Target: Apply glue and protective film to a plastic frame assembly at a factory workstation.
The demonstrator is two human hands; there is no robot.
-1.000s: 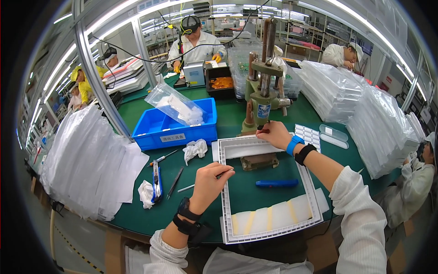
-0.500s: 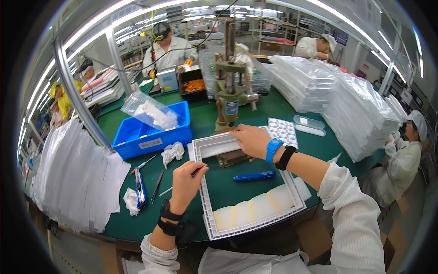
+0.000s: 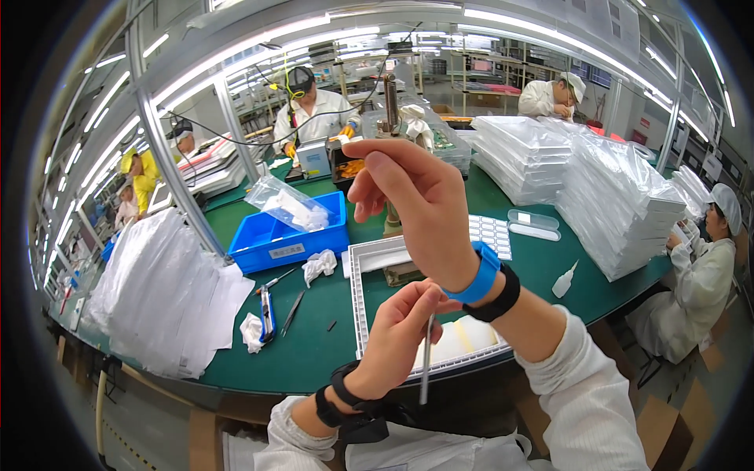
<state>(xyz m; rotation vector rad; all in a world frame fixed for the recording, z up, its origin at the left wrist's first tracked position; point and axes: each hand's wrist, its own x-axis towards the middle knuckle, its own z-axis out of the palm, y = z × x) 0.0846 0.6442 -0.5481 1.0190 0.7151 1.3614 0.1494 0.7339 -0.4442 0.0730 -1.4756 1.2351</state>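
Observation:
My left hand (image 3: 404, 326) is pinched closed around a thin grey metal rod (image 3: 425, 369), which points down toward the table's front edge. Above it, my right hand (image 3: 416, 208) is raised with thumb and fingertips drawn together; anything between them is too small to make out. Both hands are over a white rectangular frame (image 3: 358, 302) lying on the green table (image 3: 314, 365). The hands and right wrist cover much of the frame's middle and right side. White padding with yellowish stripes (image 3: 463, 337) shows at the frame's near end.
Left of the frame are a blue-handled cutter (image 3: 268, 314), tweezers (image 3: 293, 312), crumpled tissue (image 3: 320, 267) and a blue bin (image 3: 290, 243). A press column (image 3: 390, 102) stands behind. Bagged stacks (image 3: 616, 200) and a small white bottle (image 3: 564, 282) are at right. Co-workers sit around.
My right hand has lifted off the frame's far edge toward me. My left hand has moved right and down, its rod now pointing downward. The blue pen inside the frame is now hidden.

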